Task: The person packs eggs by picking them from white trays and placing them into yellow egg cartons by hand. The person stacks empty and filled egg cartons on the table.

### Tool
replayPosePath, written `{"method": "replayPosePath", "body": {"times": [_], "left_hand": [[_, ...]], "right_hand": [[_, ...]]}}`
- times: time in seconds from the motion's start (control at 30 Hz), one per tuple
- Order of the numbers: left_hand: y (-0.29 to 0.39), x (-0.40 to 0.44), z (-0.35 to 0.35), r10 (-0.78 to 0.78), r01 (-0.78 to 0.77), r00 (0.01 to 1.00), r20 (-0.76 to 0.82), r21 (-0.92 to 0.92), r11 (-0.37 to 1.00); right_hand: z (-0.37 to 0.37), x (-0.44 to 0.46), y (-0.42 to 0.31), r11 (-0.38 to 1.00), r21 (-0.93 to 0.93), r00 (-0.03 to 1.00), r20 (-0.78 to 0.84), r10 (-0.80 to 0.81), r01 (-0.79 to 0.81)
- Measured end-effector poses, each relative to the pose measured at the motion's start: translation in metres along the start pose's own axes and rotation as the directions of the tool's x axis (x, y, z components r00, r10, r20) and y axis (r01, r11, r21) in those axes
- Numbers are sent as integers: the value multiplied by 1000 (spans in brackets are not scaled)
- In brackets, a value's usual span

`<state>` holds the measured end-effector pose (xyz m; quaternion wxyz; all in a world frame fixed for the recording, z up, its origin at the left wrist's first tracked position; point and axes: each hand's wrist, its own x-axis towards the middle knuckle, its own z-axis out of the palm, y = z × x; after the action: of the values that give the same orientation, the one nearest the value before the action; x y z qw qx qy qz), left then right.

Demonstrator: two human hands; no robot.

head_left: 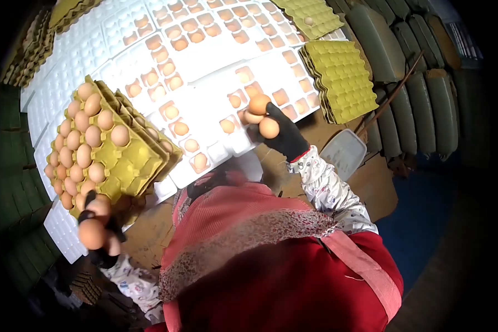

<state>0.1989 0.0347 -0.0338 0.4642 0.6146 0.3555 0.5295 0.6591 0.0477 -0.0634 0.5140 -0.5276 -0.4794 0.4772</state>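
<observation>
My right hand (286, 135), in a black glove, is closed around several brown eggs (269, 128) above the near right part of a white foam egg tray (205, 61). Some of that tray's pockets hold eggs; others are bare. At the lower left, my left hand (115, 228), also dark-gloved, grips brown eggs (92, 234); how many is partly hidden. It is beside the near corner of a yellow pulp egg tray (128, 171), tilted on top of other pulp trays. Eggs (83, 155) fill much of this tray, with uncovered cups along its right and near side.
A stack of yellow pulp trays (346, 83) stands at the right, with another pulp tray (321, 14) beyond holding one egg. Stuffed green sacks (373, 47) line the right side. A pale dustpan (344, 154) with a long handle lies below the stack.
</observation>
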Motion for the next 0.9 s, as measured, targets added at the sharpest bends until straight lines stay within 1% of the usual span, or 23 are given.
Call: {"method": "replayPosePath", "body": {"times": [0.03, 0.07, 0.1, 0.13, 0.17, 0.2, 0.23, 0.27, 0.3, 0.33, 0.37, 0.47, 0.5, 0.53, 0.6, 0.63, 0.67, 0.7, 0.73, 0.77, 0.83, 0.87, 0.9], "left_hand": [[-8, 5, 49, -96, 92, 995, -25, -123, 988], [27, 59, 105, -352, 345, 869, 347, 85, 935], [9, 86, 159, -114, 169, 924, 365, -122, 978], [-18, 104, 187, -151, 146, 873, 464, 46, 988], [-33, 119, 227, -245, 228, 879, 409, 91, 969], [-58, 131, 263, -291, 274, 861, 417, 101, 956], [-99, 147, 296, 28, -210, 838, 545, 274, 939], [-95, 163, 327, -79, -110, 852, 517, 325, 939], [-110, 176, 351, -179, -102, 820, 543, 447, 889], [-125, 194, 376, -296, -126, 737, 607, 554, 823], [-158, 203, 398, -294, -262, 701, 650, 618, 741], [-215, 226, 435, -427, -340, 656, 622, 749, 569], [-217, 232, 436, -458, -283, 653, 604, 755, 592], [-220, 238, 434, -455, -283, 647, 611, 747, 601], [-229, 245, 423, -405, -133, 710, 577, 674, 727], [-234, 251, 421, -280, -217, 787, 550, 672, 708], [-238, 258, 417, -177, -195, 854, 490, 616, 763], [-240, 269, 418, -167, -126, 902, 399, 611, 781], [-242, 282, 418, -158, -56, 941, 300, 599, 799], [-245, 294, 422, -187, 2, 950, 252, 592, 806], [-288, 306, 429, 35, -233, 941, 338, 567, 790], [-304, 306, 430, 126, -316, 926, 356, 546, 776], [-291, 300, 425, 160, -326, 917, 364, 458, 827]], "right_hand": [[-25, 0, 8, 983, 138, 989, -71, 131, -120], [-48, 3, 8, 933, 281, 955, -126, 268, -225], [-70, 10, 14, 948, 199, 937, -202, 287, -247], [-89, 17, 28, 957, 115, 915, -282, 287, -265], [-111, 22, 42, 964, -94, 927, -311, 209, -248], [-144, 28, 82, 863, -455, 941, -334, 62, -218], [-144, 28, 72, 702, -691, 930, -350, -112, -175], [-142, 30, 57, 473, -868, 908, -312, -281, -152], [-151, 35, 53, 421, -887, 936, -293, -194, -190], [-156, 39, 54, 364, -900, 941, -307, -141, -239], [-163, 44, 64, 407, -890, 950, -282, -135, -206], [-181, 65, 78, 470, -879, 987, -136, -88, -79], [-185, 73, 85, 498, -867, 993, -39, -110, 21], [-189, 84, 92, 505, -862, 999, 35, -32, 46], [-192, 104, 96, 535, -833, 989, 142, -39, 141], [-193, 114, 98, 575, -801, 986, 132, -100, 166], [-193, 127, 103, 609, -768, 979, 123, -161, 197], [-191, 142, 109, 606, -766, 971, 97, -218, 213], [-183, 155, 103, 735, -641, 955, -12, -298, 221], [-179, 168, 107, 758, -610, 947, -37, -319, 232], [-174, 187, 112, 782, -565, 929, -73, -364, 262], [-173, 191, 120, 747, -621, 935, -62, -349, 238], [-178, 198, 139, 674, -670, 915, 20, -402, 311]]}}
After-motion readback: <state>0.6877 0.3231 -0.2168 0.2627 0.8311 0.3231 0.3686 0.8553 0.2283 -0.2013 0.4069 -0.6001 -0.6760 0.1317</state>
